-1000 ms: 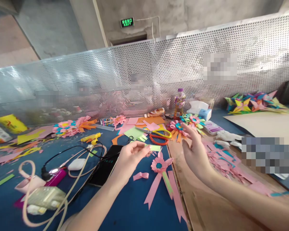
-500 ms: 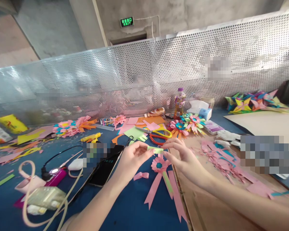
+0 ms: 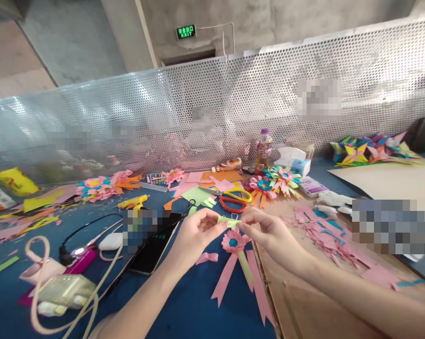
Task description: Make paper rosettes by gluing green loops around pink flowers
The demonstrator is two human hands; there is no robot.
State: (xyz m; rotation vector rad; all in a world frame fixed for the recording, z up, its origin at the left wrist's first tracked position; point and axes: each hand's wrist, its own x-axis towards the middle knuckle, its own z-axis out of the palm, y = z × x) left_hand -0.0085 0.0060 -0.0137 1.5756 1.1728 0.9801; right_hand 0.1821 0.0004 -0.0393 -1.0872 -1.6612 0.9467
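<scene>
A small strip of light green paper point(image 3: 229, 221) is held up between my two hands, above the table. My left hand point(image 3: 202, 230) pinches its left end between thumb and fingers. At its right end, my right hand point(image 3: 260, 227) grips it with thumb and forefinger. Just below lies a pink paper flower point(image 3: 233, 241) with a blue centre and paper tails, one pink tail point(image 3: 224, 281) forked at its end. A folded pink paper loop point(image 3: 207, 257) rests left of the flower. Behind my fingers are scissors point(image 3: 235, 200) with yellow and orange handles.
On the left lie a phone point(image 3: 156, 245), a yellow glue gun point(image 3: 133, 202) and a tangle of cables point(image 3: 95, 287). Cardboard point(image 3: 304, 301) with pink paper scraps point(image 3: 325, 235) covers the right. A bottle point(image 3: 264, 150) and finished paper flowers point(image 3: 285, 181) stand at the back, before a perforated metal panel point(image 3: 134, 122).
My right hand has closed in on the green strip, its fingers now pinching the right end. The left hand keeps its hold with little movement.
</scene>
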